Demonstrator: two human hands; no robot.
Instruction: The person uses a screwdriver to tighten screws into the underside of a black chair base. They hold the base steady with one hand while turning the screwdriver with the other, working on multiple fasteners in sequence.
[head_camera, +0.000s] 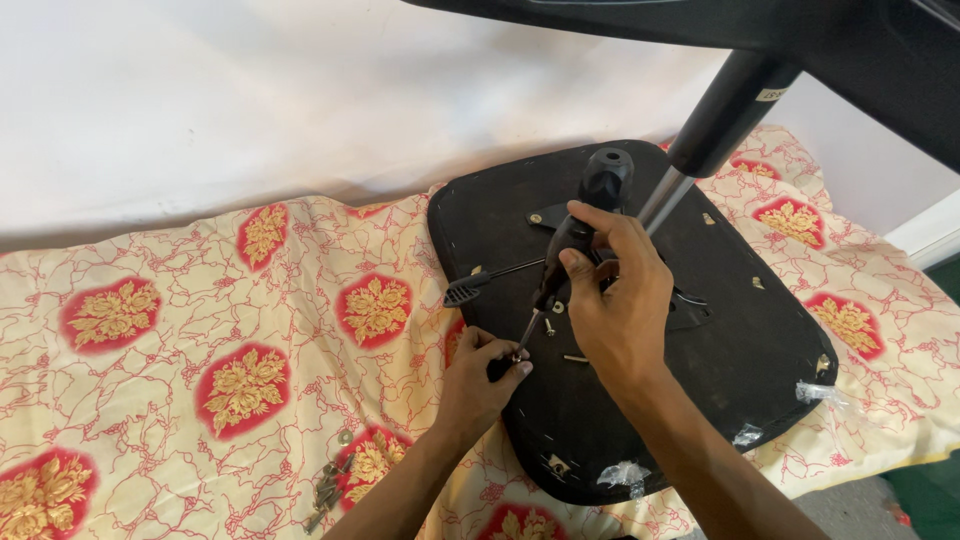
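Observation:
A black chair seat (740, 330) lies upside down on a patterned bedsheet (200, 330). My right hand (615, 290) grips the black handle of a screwdriver (585, 215), whose shaft slants down to the left. My left hand (480, 375) pinches the screwdriver's tip and what looks like a screw against the seat's underside. A black lever (490, 282) sticks out from the seat mechanism beside the tool. A loose screw (549, 326) lies on the seat close to the hands.
A black gas-lift column with a silver rod (700, 140) rises from the seat toward a black chair base (860, 50) at the top right. Several screws (328, 490) lie on the sheet at the lower left. A white wall (250, 90) stands behind.

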